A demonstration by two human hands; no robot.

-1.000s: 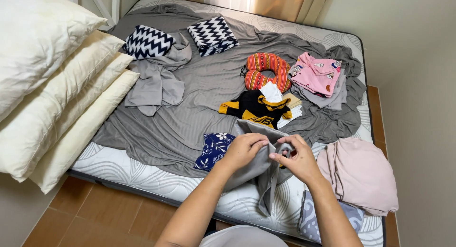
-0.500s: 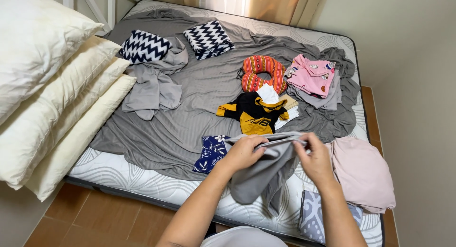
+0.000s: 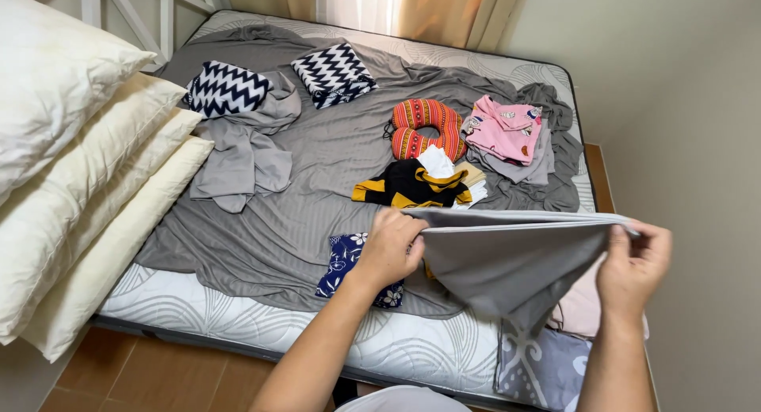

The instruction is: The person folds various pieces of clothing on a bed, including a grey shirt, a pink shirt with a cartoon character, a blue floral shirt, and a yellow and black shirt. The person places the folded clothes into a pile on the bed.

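Note:
A grey pillowcase [image 3: 507,257] hangs stretched above the near edge of the bed. My left hand [image 3: 390,249] pinches its left corner and my right hand [image 3: 634,265] pinches its right corner, so the top edge runs taut between them. The cloth sags in a point below. Under my left hand lies a dark blue flowered cloth [image 3: 345,261]. Just beyond the pillowcase sits a black and yellow garment [image 3: 408,188] with a white piece on top.
A grey sheet [image 3: 301,190] covers the mattress [image 3: 277,333]. On it lie two black-and-white zigzag cushions [image 3: 333,71], a loose grey cloth [image 3: 246,154], a red striped neck pillow [image 3: 424,122] and pink clothes [image 3: 503,130]. Cream pillows [image 3: 71,190] are stacked at left. A wall stands close at right.
My hands have moved apart, the right one going far to the right. The bunched grey pillowcase has been pulled out wide and flat along its top edge.

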